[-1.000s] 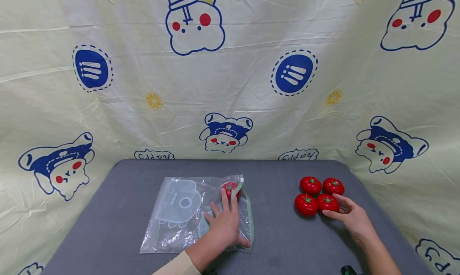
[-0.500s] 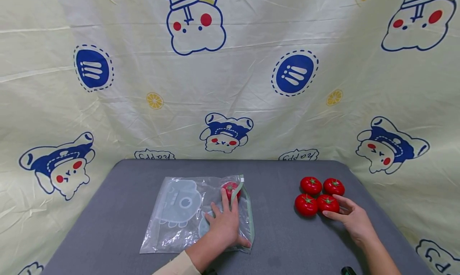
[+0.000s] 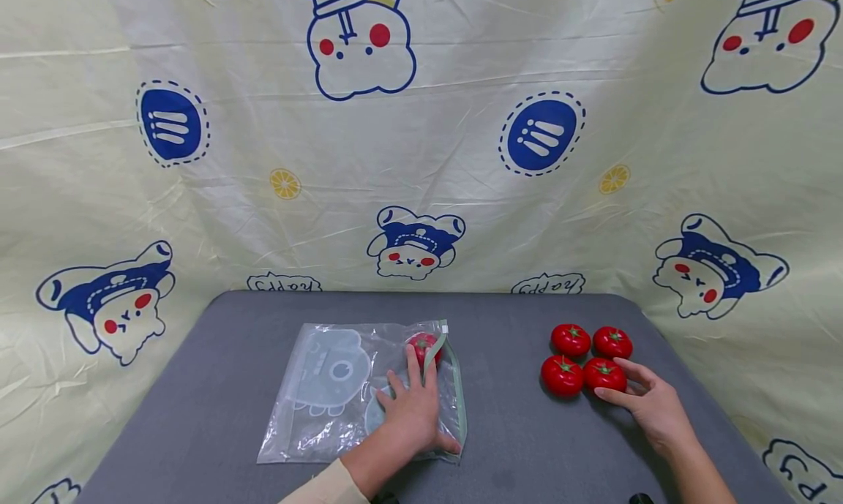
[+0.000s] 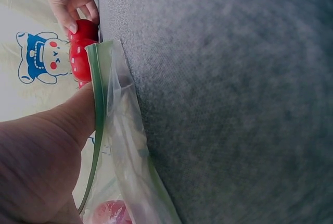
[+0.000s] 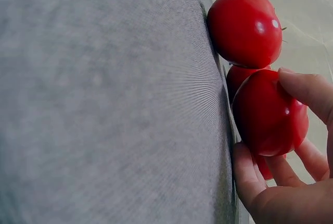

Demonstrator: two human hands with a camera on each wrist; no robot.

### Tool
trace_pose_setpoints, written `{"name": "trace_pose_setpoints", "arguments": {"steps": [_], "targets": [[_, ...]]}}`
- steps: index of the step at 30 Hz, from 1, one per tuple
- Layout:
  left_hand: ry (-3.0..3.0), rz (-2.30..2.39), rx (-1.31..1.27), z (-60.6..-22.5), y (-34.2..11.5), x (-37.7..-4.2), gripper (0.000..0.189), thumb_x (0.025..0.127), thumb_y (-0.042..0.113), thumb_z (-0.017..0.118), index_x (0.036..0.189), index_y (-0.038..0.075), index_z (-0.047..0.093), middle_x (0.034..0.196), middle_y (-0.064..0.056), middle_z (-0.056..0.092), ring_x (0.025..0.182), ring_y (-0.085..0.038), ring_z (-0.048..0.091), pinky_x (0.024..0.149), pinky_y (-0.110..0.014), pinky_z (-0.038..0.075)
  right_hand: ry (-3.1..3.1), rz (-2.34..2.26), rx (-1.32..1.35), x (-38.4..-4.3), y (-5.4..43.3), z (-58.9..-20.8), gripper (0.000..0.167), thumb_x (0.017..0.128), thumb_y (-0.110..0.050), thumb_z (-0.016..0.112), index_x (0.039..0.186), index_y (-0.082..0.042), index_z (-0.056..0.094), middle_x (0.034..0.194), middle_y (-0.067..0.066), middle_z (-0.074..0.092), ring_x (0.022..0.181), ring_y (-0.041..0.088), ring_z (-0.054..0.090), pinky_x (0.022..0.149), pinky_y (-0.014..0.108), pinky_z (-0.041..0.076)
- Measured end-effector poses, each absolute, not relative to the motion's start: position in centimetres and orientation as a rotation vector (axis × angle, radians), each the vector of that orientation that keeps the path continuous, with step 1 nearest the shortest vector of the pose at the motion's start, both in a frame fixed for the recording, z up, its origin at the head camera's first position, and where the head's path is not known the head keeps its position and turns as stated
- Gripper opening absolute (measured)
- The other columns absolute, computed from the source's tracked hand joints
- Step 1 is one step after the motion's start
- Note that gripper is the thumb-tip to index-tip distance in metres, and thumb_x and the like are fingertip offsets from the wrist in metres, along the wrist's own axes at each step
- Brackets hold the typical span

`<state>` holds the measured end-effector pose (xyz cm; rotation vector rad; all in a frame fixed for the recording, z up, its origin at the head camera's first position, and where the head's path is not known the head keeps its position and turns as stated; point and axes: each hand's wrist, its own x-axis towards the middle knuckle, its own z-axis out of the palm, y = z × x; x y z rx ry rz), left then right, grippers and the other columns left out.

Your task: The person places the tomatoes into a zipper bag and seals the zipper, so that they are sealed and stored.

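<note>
- Grey desk (image 3: 507, 431).
- Clear bag (image 3: 323, 438) on it; only the left-wrist view clearly shows its green edge (image 4: 96, 109) raised.
- Left hand (image 3: 411, 412), fingers spread against the bag.
- Right hand (image 3: 652, 409), gripping one tomato (image 3: 602, 374) beside three others (image 3: 562, 376).
- Bagged tomato (image 3: 421, 345).

Left hand (image 3: 413, 415): it lies with its back turned upward, the fingers (image 3: 413, 366) are spread apart, and the thumb (image 3: 448, 444) points out to the right.
Left forearm (image 3: 369, 466): it comes slanting from the bottom edge in the head view, with a pale sleeve (image 3: 328, 486).
Right hand (image 3: 652, 409): thumb and fingers are bent in a grip.
Right forearm (image 3: 701, 471): bare, it leans to the left.
</note>
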<state>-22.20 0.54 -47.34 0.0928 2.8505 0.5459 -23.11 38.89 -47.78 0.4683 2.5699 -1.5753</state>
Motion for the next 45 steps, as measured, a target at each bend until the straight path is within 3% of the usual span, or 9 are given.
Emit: {"name": "trace_pose_setpoints", "arguments": {"steps": [9,12,16,21,25,29,34,39,45], "targets": [[2.873,0.536,0.091,-47.4,0.5,-22.1,0.141,0.048,0.056,0.099,0.161,0.018,0.024,0.173,-0.017,-0.005,0.149,-0.062,0.021,0.11,-0.082,0.024,2.623,-1.547,0.488,-22.7,39.1,-47.9,0.103,0.084,-0.046,0.084,0.161,-0.008,0.027,0.163,0.028,0.025,0.146,0.049,0.026,0.113,0.06,0.041],[2.877,0.536,0.088,-47.4,0.6,-22.1,0.141,0.048,0.056,0.099,0.161,0.018,0.024,0.173,-0.017,-0.005,0.148,-0.062,0.021,0.11,-0.082,0.024,2.632,-1.543,0.5,-22.6,39.0,-47.9,0.103,0.083,-0.047,0.084,0.161,-0.009,0.028,0.163,0.027,0.026,0.143,0.046,0.032,0.098,0.033,0.054],[2.876,0.536,0.083,-47.4,0.6,-22.1,0.141,0.048,0.057,0.099,0.161,0.018,0.024,0.173,-0.016,-0.005,0.149,-0.062,0.021,0.11,-0.082,0.025,2.629,-1.569,0.507,-22.3,38.8,-47.9,0.102,0.083,-0.046,0.085,0.161,-0.01,0.029,0.162,0.026,0.027,0.138,0.043,0.041,0.073,0.008,0.046],[2.881,0.529,0.087,-47.4,0.6,-22.1,0.141,0.047,0.057,0.099,0.161,0.018,0.025,0.173,-0.017,-0.005,0.148,-0.062,0.022,0.11,-0.082,0.025,2.621,-1.601,0.527,-21.9,38.5,-47.6,0.099,0.083,-0.044,0.085,0.16,-0.012,0.031,0.162,0.027,0.028,0.132,0.038,0.044,0.072,0.009,0.048],[2.886,0.528,0.093,-47.5,0.5,-22.1,0.141,0.047,0.057,0.099,0.16,0.018,0.026,0.173,-0.017,-0.004,0.148,-0.062,0.022,0.11,-0.082,0.025,2.634,-1.589,0.545,-21.7,38.5,-47.5,0.097,0.083,-0.043,0.086,0.159,-0.013,0.034,0.161,0.025,0.032,0.111,0.019,0.057,0.074,0.012,0.051],[2.881,0.53,0.094,-47.4,0.5,-22.2,0.142,0.047,0.058,0.099,0.161,0.018,0.025,0.173,-0.017,-0.005,0.148,-0.062,0.022,0.11,-0.082,0.025,2.645,-1.584,0.581,-21.6,38.5,-47.2,0.098,0.081,-0.043,0.087,0.159,-0.014,0.034,0.161,0.025,0.032,0.093,0.005,0.059,0.073,0.014,0.052],[2.862,0.532,0.095,-47.4,0.5,-22.3,0.14,0.049,0.058,0.099,0.161,0.018,0.025,0.173,-0.017,-0.006,0.148,-0.062,0.021,0.11,-0.082,0.025,2.665,-1.584,0.627,-21.4,38.0,-46.8,0.101,0.08,-0.044,0.088,0.159,-0.012,0.033,0.161,0.025,0.032,0.102,0.016,0.062,0.071,0.012,0.052],[2.861,0.527,0.098,-47.3,0.5,-22.2,0.14,0.049,0.058,0.098,0.161,0.018,0.025,0.173,-0.017,-0.005,0.148,-0.061,0.022,0.11,-0.081,0.025,2.642,-1.636,0.656,-21.1,37.5,-46.6,0.103,0.08,-0.042,0.088,0.161,-0.013,0.031,0.163,0.025,0.029,0.131,0.039,0.049,0.068,0.009,0.049],[2.872,0.534,0.098,-47.2,0.4,-22.1,0.142,0.048,0.058,0.098,0.162,0.018,0.024,0.173,-0.017,-0.004,0.148,-0.062,0.022,0.11,-0.081,0.026,2.636,-1.637,0.66,-20.7,37.2,-46.4,0.106,0.078,-0.047,0.088,0.162,-0.016,0.031,0.164,0.025,0.028,0.142,0.046,0.04,0.071,0.014,0.055]]}}
